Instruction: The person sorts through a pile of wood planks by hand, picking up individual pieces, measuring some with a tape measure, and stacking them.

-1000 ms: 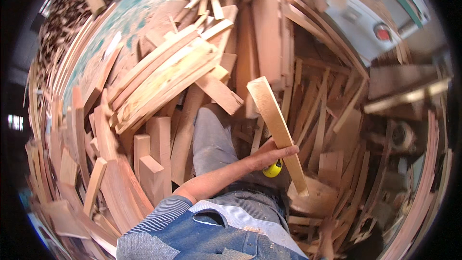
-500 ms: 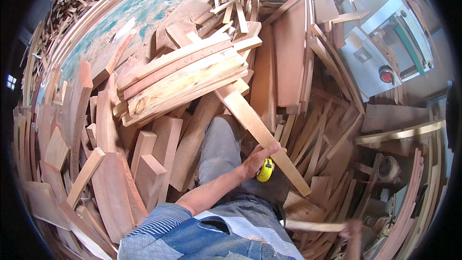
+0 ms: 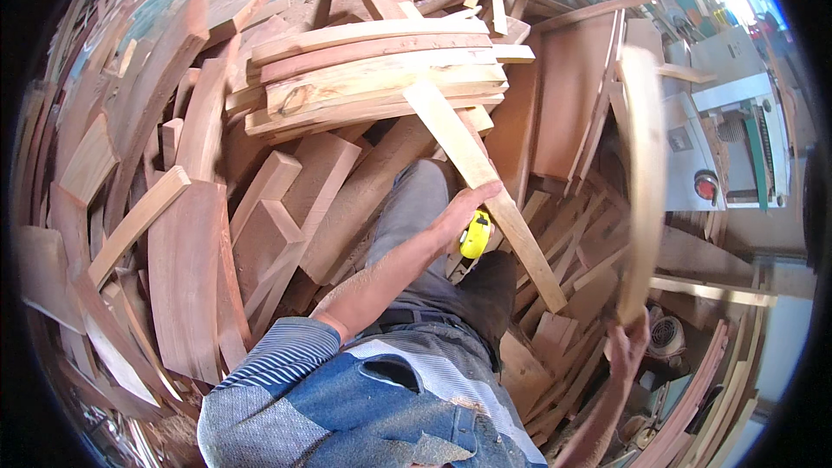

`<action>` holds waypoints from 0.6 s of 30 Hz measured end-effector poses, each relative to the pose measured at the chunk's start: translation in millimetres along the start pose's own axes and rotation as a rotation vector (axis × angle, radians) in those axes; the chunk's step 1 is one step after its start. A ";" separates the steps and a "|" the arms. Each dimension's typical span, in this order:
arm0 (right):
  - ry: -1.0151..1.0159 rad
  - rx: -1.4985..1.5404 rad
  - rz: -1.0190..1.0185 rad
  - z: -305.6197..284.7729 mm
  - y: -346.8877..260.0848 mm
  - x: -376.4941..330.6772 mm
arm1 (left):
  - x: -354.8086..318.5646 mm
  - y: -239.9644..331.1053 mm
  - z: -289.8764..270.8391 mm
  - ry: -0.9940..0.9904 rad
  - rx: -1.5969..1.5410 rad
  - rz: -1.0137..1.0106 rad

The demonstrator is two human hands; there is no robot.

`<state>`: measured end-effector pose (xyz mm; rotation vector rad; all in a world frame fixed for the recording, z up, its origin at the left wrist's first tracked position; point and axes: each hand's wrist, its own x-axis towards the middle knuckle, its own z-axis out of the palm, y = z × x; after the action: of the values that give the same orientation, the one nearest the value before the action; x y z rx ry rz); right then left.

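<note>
My left hand (image 3: 468, 206) is closed on the edge of a pale wooden plank (image 3: 530, 247), which slants from the stacked boards down to the right. A yellow tape measure (image 3: 474, 235) with a black patch is tucked in that same hand, below the plank. Out to the right, my right hand (image 3: 628, 345) grips the lower end of a long pale wooden strip (image 3: 640, 182). The strip stands nearly upright and is smeared by motion. The plank's upper end rests against a stack of pale boards (image 3: 381, 87) beyond my knees.
Thick reddish timber offcuts (image 3: 186, 277) lean and lie crowded on the left. Wide reddish boards (image 3: 572, 95) stand beyond the plank. A grey-white machine (image 3: 689, 143) with a red round part is at the far right. Several long strips (image 3: 693, 399) lean at the lower right.
My right hand has come up from the lower edge and swung the strip from lying level to nearly upright. My left hand keeps its hold on plank and tape measure. The view has shifted.
</note>
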<state>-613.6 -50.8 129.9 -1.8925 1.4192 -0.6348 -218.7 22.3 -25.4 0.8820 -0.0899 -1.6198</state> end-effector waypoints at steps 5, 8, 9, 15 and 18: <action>-0.341 -0.100 -0.011 98.9 -69.6 19.6 | -19.3 13.9 -4.6 -0.009 -0.105 -0.003; -0.428 -0.191 -0.052 127.7 -73.2 18.7 | -29.8 18.4 -11.5 -0.086 -0.189 0.061; -0.399 -0.127 -0.053 138.2 -77.9 14.1 | -32.6 19.2 -24.8 -0.226 -0.147 0.045; -0.506 -0.266 -0.113 154.4 -76.6 7.9 | -47.5 27.4 -15.0 0.101 0.078 0.250; -0.487 -0.327 -0.170 164.2 -81.0 10.1 | -57.1 34.3 -7.8 0.165 0.033 0.326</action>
<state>-441.0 -8.9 84.4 -2.2425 1.0977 0.0031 -187.3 66.2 14.4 0.9688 -0.1372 -1.2418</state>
